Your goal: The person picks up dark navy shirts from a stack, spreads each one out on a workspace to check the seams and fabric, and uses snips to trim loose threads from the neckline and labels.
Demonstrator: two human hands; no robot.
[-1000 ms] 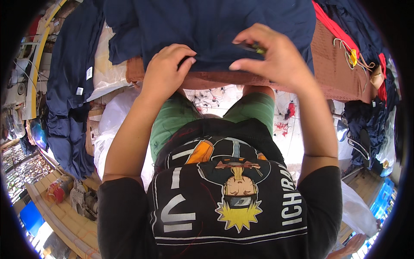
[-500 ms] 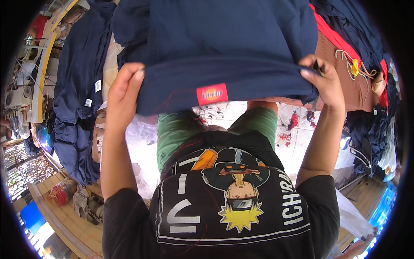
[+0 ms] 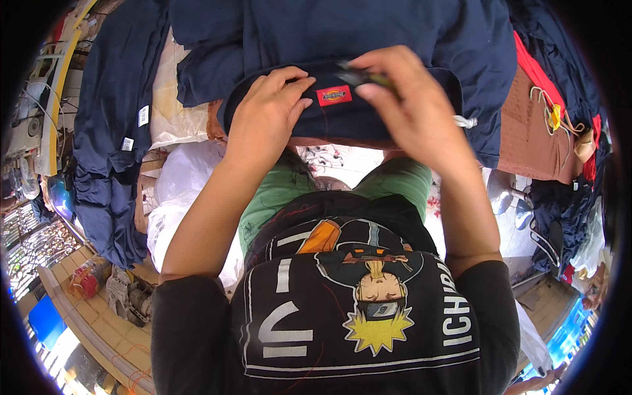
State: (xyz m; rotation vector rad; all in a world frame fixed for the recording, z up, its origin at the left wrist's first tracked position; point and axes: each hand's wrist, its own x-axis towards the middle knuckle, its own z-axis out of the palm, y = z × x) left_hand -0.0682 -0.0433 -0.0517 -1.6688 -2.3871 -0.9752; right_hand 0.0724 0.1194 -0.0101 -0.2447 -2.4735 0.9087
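Both forearms [image 3: 207, 204] reach forward, the hands [image 3: 268, 108] (the right one [image 3: 415, 102] blurred) curled inward.

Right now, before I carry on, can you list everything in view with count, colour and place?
Worked garment: one, navy, top centre
Label: one, red, on that garment between the hands
Handheld tool: one, dark, blurred, in the right hand
Draped garments: count unclear, navy, left
Tags: two, white, on the draped garments
Plastic bag: at least one, white, lower left of the work
Brown cloth: one, right
Fabric strip: one, red, upper right
Shoe: at least one, greyish, lower left
Rim clutter: too small to tell
Shorts: one pair, green, centre
T-shirt: one, black, printed, bottom
Left hand: one, at the garment
Right hand: one, above the garment
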